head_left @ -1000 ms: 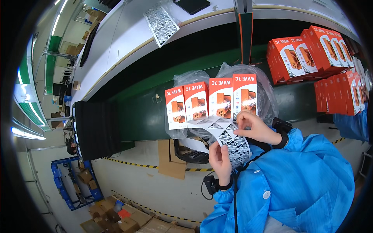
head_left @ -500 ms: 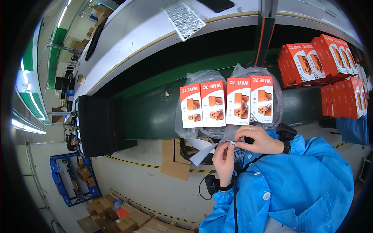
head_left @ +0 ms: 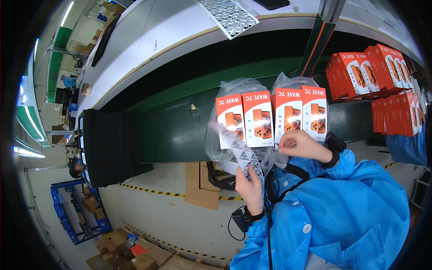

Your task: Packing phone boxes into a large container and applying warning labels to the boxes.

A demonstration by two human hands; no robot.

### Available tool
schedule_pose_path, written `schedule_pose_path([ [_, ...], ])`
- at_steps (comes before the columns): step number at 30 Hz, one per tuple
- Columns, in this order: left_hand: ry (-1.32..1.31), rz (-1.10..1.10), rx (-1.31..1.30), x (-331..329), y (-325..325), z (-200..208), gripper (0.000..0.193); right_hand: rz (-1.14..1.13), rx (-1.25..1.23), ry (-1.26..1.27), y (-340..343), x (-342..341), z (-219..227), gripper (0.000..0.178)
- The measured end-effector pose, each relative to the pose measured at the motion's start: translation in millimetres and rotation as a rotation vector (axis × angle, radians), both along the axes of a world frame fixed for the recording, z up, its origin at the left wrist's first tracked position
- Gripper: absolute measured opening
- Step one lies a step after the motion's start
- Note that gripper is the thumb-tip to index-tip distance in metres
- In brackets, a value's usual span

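My left hand (head_left: 250,191) grips a strip of stickers (head_left: 247,158) with a grey and white triangle pattern, slightly blurred by motion. The strip rises from the fingers and covers part of the lower left phone boxes. Thumb and fingers of my right hand (head_left: 300,145) are pinched together on a small pale piece (head_left: 276,147), too small to make out clearly. In front of my hands, two pairs of red and white phone boxes, a left pair (head_left: 245,120) and a right pair (head_left: 300,114), lie side by side on clear plastic bags (head_left: 213,145) on the green bench.
More red boxes (head_left: 360,76) are stacked at the right. A patterned sticker sheet (head_left: 230,18) and a dark phone (head_left: 272,3) lie on the white shelf above. Black cloth-like covering (head_left: 112,148) hangs at the bench's left end. An open carton (head_left: 198,189) stands on the floor below.
My hands have come apart: the left moved left and down, with the strip swung up and unfolded; the right stays pinched near the right boxes. The view has shifted slightly.
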State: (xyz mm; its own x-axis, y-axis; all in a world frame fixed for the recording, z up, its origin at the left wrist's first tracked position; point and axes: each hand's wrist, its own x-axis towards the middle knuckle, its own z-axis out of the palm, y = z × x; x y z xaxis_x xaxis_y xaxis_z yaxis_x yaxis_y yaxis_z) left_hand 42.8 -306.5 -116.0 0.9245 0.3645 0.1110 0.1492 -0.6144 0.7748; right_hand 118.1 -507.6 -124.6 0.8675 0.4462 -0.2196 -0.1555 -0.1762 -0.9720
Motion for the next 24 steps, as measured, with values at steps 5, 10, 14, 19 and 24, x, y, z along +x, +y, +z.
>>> schedule_pose_path([
  [5,-0.011,0.01,-0.095,3,9,2,0.015,-0.123,-0.2,0.062,0,20,-31,0.014],
  [10,0.008,-0.01,-0.112,2,10,-6,0.016,-0.11,-0.293,0.012,4,20,-31,0.014],
  [14,0.003,-0.033,-0.107,4,10,-5,0.017,-0.102,-0.321,-0.037,4,19,-29,0.014],
  [19,0.032,-0.037,-0.113,5,8,-3,0.017,-0.11,-0.364,-0.103,5,16,-34,0.012],
  [24,0.021,-0.043,-0.113,6,7,0,0.016,-0.132,-0.414,-0.178,7,15,-34,0.012],
])
